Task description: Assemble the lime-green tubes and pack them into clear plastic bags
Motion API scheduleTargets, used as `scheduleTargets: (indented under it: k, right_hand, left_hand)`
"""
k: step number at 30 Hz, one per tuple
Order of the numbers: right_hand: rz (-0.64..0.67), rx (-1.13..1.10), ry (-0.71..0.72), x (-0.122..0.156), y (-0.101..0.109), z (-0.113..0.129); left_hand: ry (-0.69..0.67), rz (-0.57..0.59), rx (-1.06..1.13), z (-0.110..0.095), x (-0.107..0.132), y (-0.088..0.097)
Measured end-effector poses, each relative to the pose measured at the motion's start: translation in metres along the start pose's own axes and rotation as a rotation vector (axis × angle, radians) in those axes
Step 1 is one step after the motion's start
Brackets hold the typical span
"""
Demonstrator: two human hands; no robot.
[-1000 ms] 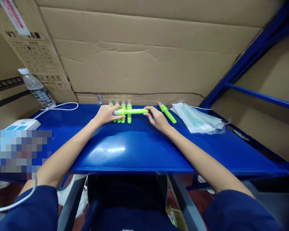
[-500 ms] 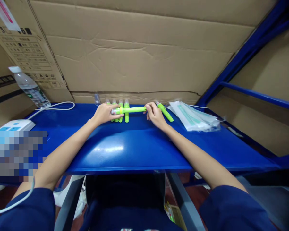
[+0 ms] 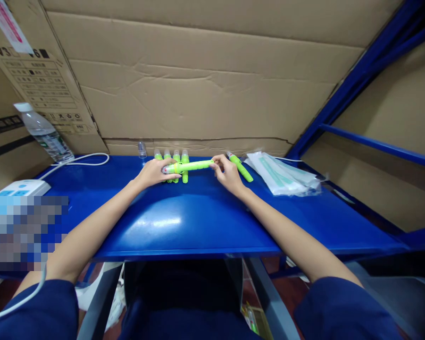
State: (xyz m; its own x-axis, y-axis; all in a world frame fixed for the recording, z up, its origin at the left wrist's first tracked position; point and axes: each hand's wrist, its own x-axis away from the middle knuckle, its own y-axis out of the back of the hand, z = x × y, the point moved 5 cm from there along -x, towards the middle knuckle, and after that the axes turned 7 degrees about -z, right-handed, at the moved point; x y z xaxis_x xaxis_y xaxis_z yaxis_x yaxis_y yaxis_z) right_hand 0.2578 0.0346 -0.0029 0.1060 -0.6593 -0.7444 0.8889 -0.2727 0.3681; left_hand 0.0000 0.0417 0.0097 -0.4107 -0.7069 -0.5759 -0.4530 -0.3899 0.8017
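Observation:
A slim lime-green tube with a clear end and a yellow ring lies level between my hands, above the table. My left hand is closed around its clear end. Thumb and fingers of my right hand pinch the tube's right tip. Behind it, several similar green tubes with clear caps lie side by side, partly hidden by my left hand and the held tube. Another green tube lies slanted just right of my right hand. A loose clear cap stands near the back edge.
Flat clear-and-teal plastic packets lie on the blue table at the right. On the left are a water bottle, a white power strip and a cable. A cardboard wall closes off the back.
The held tube has turned slightly, showing a broader side and a small loop by the yellow ring. Both hands keep their grip. The view has shifted a little.

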Motion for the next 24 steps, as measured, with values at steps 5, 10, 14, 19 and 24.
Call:
scheduleTargets:
  k: [5,10,14,19,24]
  right_hand:
    - [0.079,0.01,-0.095,0.003,-0.002,0.001]
    - [0.104,0.055,-0.095,0.001,-0.003,0.002]
    - [0.056,-0.003,-0.013,0.001,-0.007,0.001]
    - [0.082,0.002,0.052,0.005,-0.013,0.0]
    - [0.135,0.126,0.109,0.006,-0.01,0.006]
  left_hand:
    - [-0.055,0.013,-0.094,-0.007,0.001,0.001]
    - [0.003,0.013,-0.044,-0.003,-0.001,0.002]
    - [0.093,-0.052,0.071,0.011,-0.003,0.007]
    - [0.071,0.006,0.223,0.012,-0.003,0.005]
    - [0.053,0.04,0.185,0.006,-0.003,0.005]
